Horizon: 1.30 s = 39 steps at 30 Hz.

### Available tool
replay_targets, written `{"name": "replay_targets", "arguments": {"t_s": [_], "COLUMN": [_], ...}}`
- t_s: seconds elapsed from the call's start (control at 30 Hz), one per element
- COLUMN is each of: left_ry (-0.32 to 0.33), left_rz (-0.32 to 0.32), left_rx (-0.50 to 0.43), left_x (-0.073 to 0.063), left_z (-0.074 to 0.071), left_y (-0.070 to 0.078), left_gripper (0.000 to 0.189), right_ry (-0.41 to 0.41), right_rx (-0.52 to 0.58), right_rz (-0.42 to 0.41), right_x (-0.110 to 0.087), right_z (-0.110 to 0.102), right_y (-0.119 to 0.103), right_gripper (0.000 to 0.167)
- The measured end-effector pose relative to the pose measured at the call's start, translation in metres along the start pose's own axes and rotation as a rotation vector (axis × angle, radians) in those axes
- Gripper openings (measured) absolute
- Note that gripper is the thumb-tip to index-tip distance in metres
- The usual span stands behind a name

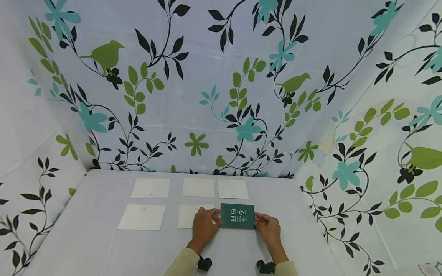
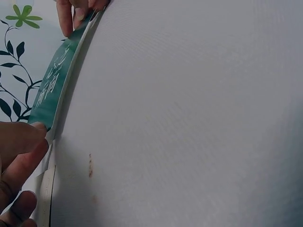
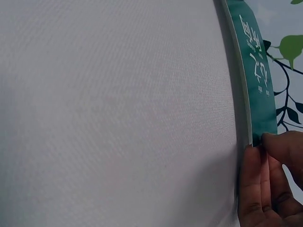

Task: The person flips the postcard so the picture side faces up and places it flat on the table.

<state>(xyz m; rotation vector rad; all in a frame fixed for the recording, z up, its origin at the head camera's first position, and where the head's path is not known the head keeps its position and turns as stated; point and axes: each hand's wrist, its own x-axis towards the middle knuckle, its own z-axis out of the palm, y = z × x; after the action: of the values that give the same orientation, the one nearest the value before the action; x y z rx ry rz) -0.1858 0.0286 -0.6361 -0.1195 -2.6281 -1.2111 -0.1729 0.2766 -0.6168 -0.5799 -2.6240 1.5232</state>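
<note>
A dark green card with large white characters lies close over the white table, green side up. My left hand pinches its left edge between thumb and fingers. At the card's right edge, my right hand holds the corner the same way, and the right wrist view shows the thumb on top with fingers underneath. Beside my left hand, and partly hidden by it, lies a cream card. Another cream card sits just beyond the green one.
More cream cards lie in rows to the left: one at the back left, one at the back middle and one at the front left. A patterned cloth with leaves and birds hangs behind the table.
</note>
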Motion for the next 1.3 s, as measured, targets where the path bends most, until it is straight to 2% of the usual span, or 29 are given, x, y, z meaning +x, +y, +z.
{"name": "replay_targets", "arguments": {"t_s": [0.37, 0.53, 0.7, 0.83, 1.1, 1.3], "left_ry": [0.001, -0.005, 0.014, 0.03, 0.056, 0.095], "left_rz": [0.006, 0.008, 0.02, -0.003, -0.001, 0.018], "left_rx": [0.034, 0.058, 0.078, 0.073, 0.025, 0.008], "left_x": [-0.001, -0.001, -0.001, -0.001, -0.001, -0.002], "left_z": [-0.004, -0.006, -0.007, -0.008, -0.02, -0.033], "left_y": [0.005, 0.007, 0.007, 0.004, -0.002, -0.01], "left_gripper": [0.027, 0.028, 0.028, 0.025, 0.029, 0.033], "right_ry": [0.012, 0.04, 0.083, 0.116, 0.136, 0.115], "right_rx": [-0.078, -0.122, -0.16, -0.169, -0.134, -0.114], "right_rz": [-0.028, -0.057, -0.082, -0.111, -0.125, -0.151], "right_x": [-0.005, -0.005, -0.006, -0.007, -0.009, -0.013], "right_z": [0.001, 0.005, 0.009, 0.011, 0.021, 0.034], "right_y": [-0.01, -0.01, -0.011, -0.013, -0.019, -0.027], "right_gripper": [0.029, 0.027, 0.024, 0.023, 0.024, 0.026]}}
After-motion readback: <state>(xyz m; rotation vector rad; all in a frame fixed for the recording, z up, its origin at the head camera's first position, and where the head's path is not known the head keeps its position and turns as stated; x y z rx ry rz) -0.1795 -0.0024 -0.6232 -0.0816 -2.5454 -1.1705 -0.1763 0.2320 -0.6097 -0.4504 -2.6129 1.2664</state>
